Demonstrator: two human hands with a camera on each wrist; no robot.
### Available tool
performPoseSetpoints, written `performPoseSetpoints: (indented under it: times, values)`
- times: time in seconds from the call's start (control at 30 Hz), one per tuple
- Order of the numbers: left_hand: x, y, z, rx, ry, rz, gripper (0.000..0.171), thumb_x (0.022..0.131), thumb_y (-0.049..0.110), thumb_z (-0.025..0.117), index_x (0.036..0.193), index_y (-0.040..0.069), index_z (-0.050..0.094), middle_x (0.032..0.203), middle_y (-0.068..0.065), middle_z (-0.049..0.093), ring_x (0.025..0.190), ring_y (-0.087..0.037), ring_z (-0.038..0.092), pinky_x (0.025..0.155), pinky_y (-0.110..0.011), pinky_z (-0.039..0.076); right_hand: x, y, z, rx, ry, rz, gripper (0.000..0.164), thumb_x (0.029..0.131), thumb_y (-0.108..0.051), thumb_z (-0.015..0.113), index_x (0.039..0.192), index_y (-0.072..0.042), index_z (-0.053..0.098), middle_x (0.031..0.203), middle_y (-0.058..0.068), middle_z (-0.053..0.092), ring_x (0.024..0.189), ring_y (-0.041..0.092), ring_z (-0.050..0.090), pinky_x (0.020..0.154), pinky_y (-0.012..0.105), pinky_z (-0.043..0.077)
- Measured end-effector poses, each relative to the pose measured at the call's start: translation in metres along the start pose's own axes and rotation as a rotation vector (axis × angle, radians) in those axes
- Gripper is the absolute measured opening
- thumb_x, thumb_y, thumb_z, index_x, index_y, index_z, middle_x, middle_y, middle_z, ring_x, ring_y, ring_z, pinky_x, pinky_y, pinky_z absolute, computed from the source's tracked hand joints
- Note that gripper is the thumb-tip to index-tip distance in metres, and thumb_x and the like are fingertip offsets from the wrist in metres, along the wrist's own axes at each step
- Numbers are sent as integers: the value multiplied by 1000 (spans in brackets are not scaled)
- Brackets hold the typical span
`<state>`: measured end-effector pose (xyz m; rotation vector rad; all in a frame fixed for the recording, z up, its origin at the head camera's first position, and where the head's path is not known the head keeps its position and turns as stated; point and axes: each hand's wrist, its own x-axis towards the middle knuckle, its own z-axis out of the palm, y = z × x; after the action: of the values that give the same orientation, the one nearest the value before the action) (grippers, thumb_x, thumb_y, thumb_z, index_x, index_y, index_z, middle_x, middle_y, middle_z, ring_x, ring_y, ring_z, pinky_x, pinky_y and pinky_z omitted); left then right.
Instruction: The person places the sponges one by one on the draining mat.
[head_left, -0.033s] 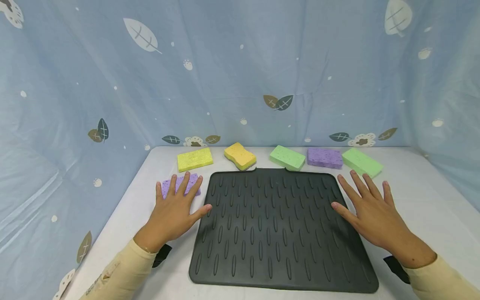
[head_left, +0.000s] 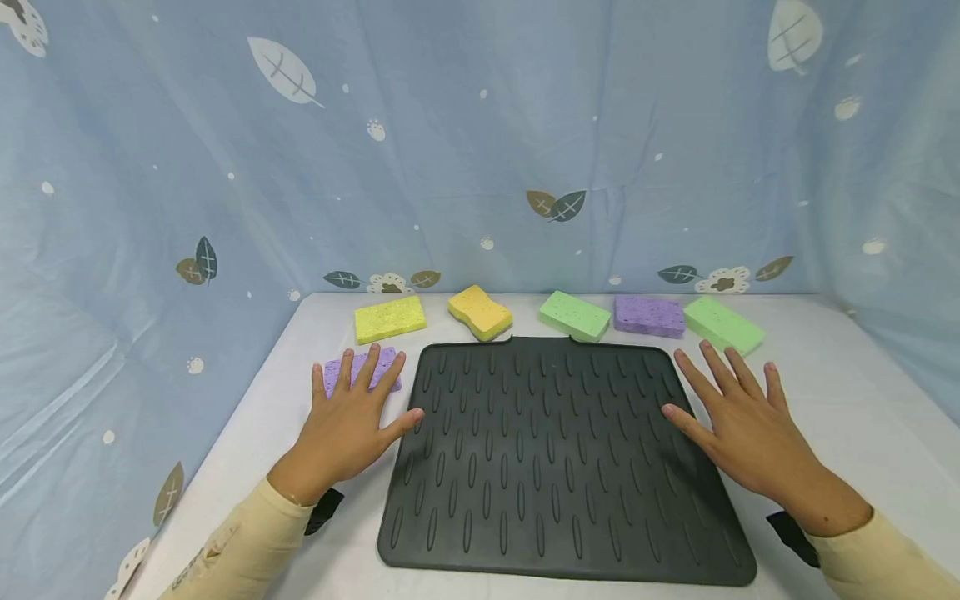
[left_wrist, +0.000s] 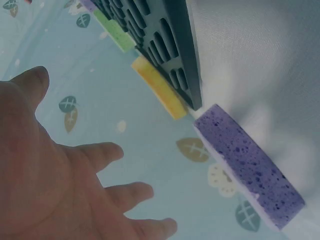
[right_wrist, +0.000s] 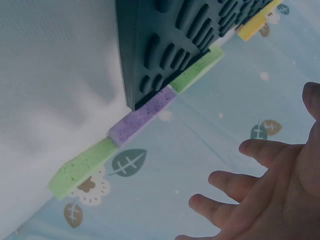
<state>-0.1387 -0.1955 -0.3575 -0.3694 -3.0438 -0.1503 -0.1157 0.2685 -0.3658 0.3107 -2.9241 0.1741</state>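
My left hand (head_left: 345, 425) is spread with straight fingers over the left edge of a black ribbed mat (head_left: 551, 475). In the head view its fingers partly cover a purple sponge (head_left: 386, 367); the left wrist view shows that sponge (left_wrist: 250, 167) apart from the hand. Spread likewise, my right hand (head_left: 757, 433) hovers at the mat's right edge, nearest a green sponge (head_left: 723, 325). Neither hand holds anything. Along the back lie a yellow sponge (head_left: 390, 319), an orange-yellow wavy-sided sponge (head_left: 481, 313), another green sponge (head_left: 574, 316) and another purple sponge (head_left: 649, 316).
A white-covered table (head_left: 840, 375) carries the mat and sponges. Behind it and at the sides hangs a light blue curtain (head_left: 465, 150) with leaf and flower prints. The middle green sponge touches or nearly touches the mat's back edge.
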Motion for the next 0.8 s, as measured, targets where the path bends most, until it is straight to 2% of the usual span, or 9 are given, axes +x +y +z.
performPoseSetpoints:
  times: [0.23,0.33,0.4,0.43,0.5,0.53,0.63,0.8]
  values:
    - [0,2,0,17,26,24,82,95,70,44,159,23,28,167,-16,17,151,-51,10,112,-76,1,-3,0,-2,1,-5,-3,79,99,-56,51,160,-14,24,164,25,18,150,52,10,114,73,-6]
    - [1,3,1,18,30,35,80,95,68,46,159,22,29,166,-16,19,151,-48,14,114,-74,6,-2,-1,-1,1,-22,4,79,99,-57,51,160,-14,25,164,25,17,150,52,10,113,75,-1]
    - [3,4,3,14,33,41,78,95,67,48,158,22,32,164,-17,27,149,-46,25,112,-72,19,0,0,1,4,-37,6,78,99,-57,51,159,-13,27,164,26,18,149,53,12,112,76,3]
    - [5,5,4,10,36,49,76,96,65,50,157,22,36,158,-18,37,143,-44,38,109,-68,29,1,1,2,7,-39,3,77,99,-56,52,158,-12,29,163,27,20,148,54,15,111,77,6]
    - [11,6,6,10,34,64,70,96,60,54,152,19,44,143,-20,54,122,-40,58,94,-60,47,6,6,5,14,-26,-6,75,98,-52,56,155,-10,35,159,29,27,143,56,22,108,77,15]
    - [14,6,6,4,28,68,66,97,56,57,150,18,47,134,-20,59,110,-37,64,84,-56,51,9,9,6,18,-14,-10,73,97,-49,59,153,-8,38,156,31,30,140,57,27,107,76,19]
    - [25,3,8,-13,-35,71,58,97,48,61,144,14,54,115,-19,67,88,-32,68,67,-48,54,23,23,9,39,13,-6,67,96,-39,65,148,-3,44,148,36,38,130,61,36,98,77,31]
    - [33,-11,15,-110,-204,76,60,98,42,63,147,11,49,116,-17,64,96,-26,67,75,-47,55,51,53,12,59,-45,74,63,98,-34,60,146,3,42,143,42,37,123,66,37,88,80,36]
